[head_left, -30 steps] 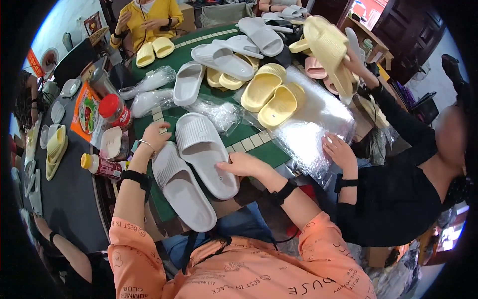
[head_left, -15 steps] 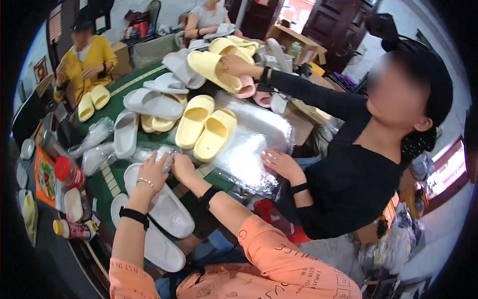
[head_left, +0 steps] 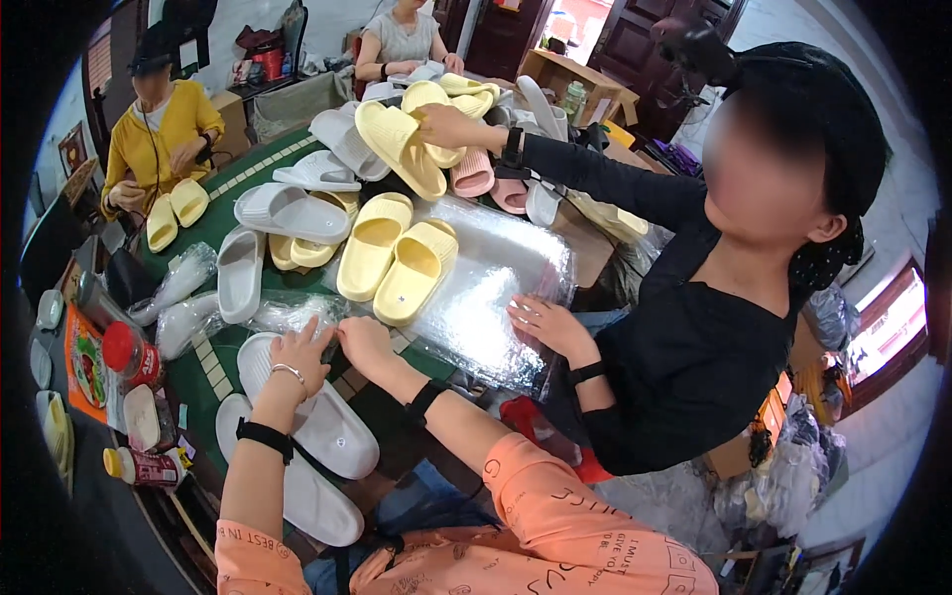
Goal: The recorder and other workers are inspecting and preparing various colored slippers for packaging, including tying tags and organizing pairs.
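Note:
Near the front edge of the green table, my two hands meet at a clear plastic bag (head_left: 296, 311). My right hand (head_left: 365, 344) is closed, with its fingertips pinching the bag's near end. Beside it, my left hand (head_left: 297, 359) bends its fingers over the bag's edge, their tips partly hidden. Below my hands lies a pair of large grey slippers: one slipper (head_left: 342, 436) sits partly under my left wrist, the other slipper (head_left: 309, 501) alongside. Just beyond my right hand rest a pair of yellow slippers (head_left: 416, 273) on a stack of clear plastic bags (head_left: 486, 317).
Grey slippers (head_left: 288, 211) and yellow ones pile up across the green table (head_left: 248, 174). A red-lidded jar (head_left: 129, 352) and a yellow-capped bottle (head_left: 144, 466) stand at left. A co-worker in black (head_left: 694, 327) reaches over the pile from the right; two other people sit beyond.
My hands stay together at the plastic bag, with my left fingers lower and more bent. The view has shifted slightly. The co-worker in black still holds a yellow slipper, tilted more steeply.

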`<action>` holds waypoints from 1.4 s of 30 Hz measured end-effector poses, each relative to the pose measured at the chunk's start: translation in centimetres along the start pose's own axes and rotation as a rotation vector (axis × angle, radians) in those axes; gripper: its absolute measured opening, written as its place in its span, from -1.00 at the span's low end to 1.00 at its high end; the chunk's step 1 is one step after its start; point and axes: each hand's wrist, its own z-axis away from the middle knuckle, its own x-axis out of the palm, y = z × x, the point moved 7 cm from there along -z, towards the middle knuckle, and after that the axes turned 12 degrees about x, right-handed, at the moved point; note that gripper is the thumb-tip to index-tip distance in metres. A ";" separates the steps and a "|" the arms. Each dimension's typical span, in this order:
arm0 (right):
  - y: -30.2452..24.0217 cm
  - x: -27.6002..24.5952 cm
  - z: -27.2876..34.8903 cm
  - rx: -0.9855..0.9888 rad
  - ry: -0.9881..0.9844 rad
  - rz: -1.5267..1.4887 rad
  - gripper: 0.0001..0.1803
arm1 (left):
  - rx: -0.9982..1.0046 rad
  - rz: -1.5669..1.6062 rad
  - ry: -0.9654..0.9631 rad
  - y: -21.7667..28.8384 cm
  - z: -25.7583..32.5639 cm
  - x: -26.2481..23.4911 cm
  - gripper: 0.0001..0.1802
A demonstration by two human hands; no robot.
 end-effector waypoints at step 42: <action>-7.1 -3.2 15.8 0.297 -0.678 -0.950 -0.83 | -0.053 1.086 0.674 3.4 14.8 -3.5 -0.86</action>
